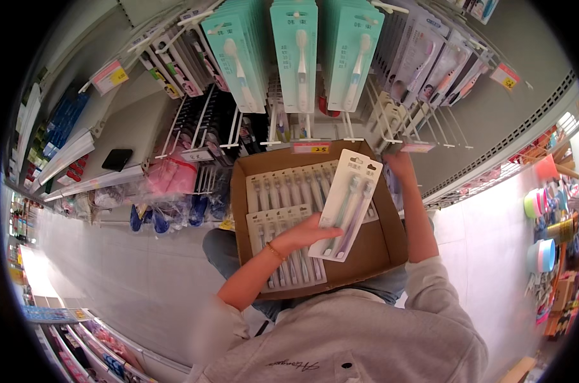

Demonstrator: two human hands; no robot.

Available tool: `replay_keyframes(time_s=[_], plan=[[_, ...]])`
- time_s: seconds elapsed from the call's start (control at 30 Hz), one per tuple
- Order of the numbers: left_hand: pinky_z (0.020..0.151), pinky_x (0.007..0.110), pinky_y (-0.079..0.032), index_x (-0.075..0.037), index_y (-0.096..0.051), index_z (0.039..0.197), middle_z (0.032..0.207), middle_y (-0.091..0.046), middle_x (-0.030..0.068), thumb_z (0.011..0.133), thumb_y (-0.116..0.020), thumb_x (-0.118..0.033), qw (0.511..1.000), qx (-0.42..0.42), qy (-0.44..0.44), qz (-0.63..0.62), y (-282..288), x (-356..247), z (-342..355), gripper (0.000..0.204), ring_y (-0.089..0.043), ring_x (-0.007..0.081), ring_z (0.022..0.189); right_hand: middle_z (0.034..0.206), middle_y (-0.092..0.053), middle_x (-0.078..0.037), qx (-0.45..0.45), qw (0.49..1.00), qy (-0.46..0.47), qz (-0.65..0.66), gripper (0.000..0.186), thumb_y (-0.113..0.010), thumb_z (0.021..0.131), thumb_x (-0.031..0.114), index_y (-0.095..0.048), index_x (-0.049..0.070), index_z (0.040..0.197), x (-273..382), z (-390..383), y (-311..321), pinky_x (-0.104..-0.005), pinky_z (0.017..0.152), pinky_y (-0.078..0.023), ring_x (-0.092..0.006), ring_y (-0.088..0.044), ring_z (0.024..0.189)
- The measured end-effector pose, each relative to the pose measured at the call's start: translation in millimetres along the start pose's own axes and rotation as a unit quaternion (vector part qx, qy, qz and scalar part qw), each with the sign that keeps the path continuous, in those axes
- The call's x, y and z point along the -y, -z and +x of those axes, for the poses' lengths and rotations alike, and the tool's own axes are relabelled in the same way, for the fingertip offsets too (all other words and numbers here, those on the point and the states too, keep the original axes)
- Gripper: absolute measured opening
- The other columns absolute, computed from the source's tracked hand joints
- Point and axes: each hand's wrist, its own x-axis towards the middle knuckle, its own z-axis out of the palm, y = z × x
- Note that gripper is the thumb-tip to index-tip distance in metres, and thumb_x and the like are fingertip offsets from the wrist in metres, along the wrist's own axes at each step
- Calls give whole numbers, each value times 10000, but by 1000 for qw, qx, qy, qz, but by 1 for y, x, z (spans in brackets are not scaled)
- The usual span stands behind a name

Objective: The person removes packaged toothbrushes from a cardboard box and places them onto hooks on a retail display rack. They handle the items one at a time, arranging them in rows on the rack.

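Observation:
My left hand is closed on the lower part of a white two-toothbrush pack, which it holds tilted above an open cardboard box. One brush in the pack is green, the other purple. Several similar toothbrush packs lie in overlapping rows inside the box, which rests on my lap. My right hand reaches past the box's right side to the rack, close to a wire hook with pale packs on it. Its fingers are too small and blurred to make out.
Green toothbrush packs hang in deep rows straight ahead. Other toothbrush packs hang to the right. Empty wire hooks stick out below, with price tags. A phone-like black object lies on the left shelf. Plastic tubs stand at right.

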Motion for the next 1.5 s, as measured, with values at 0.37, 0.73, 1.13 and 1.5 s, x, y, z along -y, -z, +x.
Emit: replay_keyframes(time_s=[0.37, 0.73, 1.13, 1.5], plan=[[848, 290, -468, 10, -526, 1224, 1099, -609, 66, 859, -625, -157, 994, -74, -68, -49, -9, -1, 3, 413, -566, 123, 971, 1133, -597, -122, 109, 924, -70, 359, 564, -653, 854, 131, -376, -16, 1323, 96, -217, -12, -299, 862, -454, -151, -555, 1023], [786, 279, -489, 18, -567, 1165, 1063, -623, 58, 842, -626, -102, 990, -131, 8, 51, -11, -5, 8, 349, -587, 121, 922, 941, -658, -67, 143, 921, -116, 343, 244, -626, 851, 41, -553, -38, 1069, 97, -244, -36, -252, 755, -483, -107, -611, 860], [763, 262, -489, 7, -582, 1076, 975, -629, 31, 801, -678, -63, 993, -112, -36, 13, -10, -4, 6, 300, -578, 89, 878, 976, -646, -69, -98, 899, -178, 388, 257, -564, 893, 77, -552, -46, 1118, 73, -227, 22, -246, 771, -464, -112, -601, 872], [807, 280, -486, 12, -569, 1109, 1001, -630, 32, 795, -680, -53, 994, -84, -46, 62, -8, -3, 7, 340, -575, 95, 912, 950, -646, -98, -148, 956, -127, 220, 369, -569, 900, 153, -498, -30, 1212, 21, -185, 50, -262, 739, -453, -131, -584, 848]])
